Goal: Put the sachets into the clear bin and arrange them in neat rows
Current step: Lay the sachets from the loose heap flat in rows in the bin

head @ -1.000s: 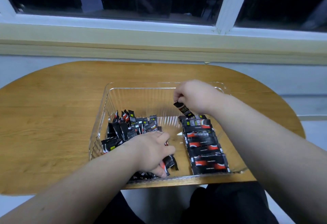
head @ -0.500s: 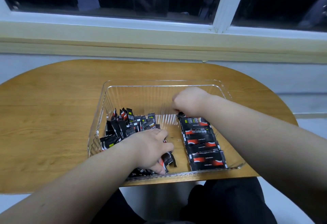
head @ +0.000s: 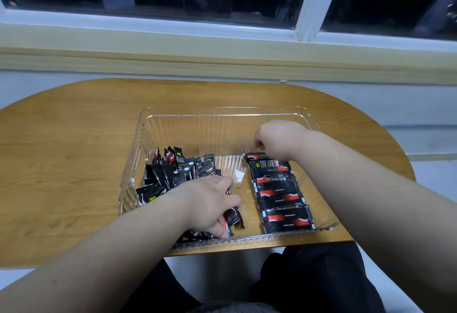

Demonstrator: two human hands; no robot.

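Note:
A clear ribbed bin sits on the wooden table. Inside on the left lies a loose pile of black and red sachets. On the right, a neat row of flat sachets runs from the near wall towards the far one. My right hand hovers at the row's far end with fingers curled, just above the farthest sachet, which lies flat. My left hand rests low at the bin's near side, closed on a few sachets that stick out under its fingers.
The oval wooden table ends close behind the bin at a wall and window sill. The bin's near wall lines up with the table's front edge, above my dark-clothed lap.
My right hand carried a sachet down to the far end of the right row, laid it flat and lifted off slightly. My left hand stayed on the sachets at the near side.

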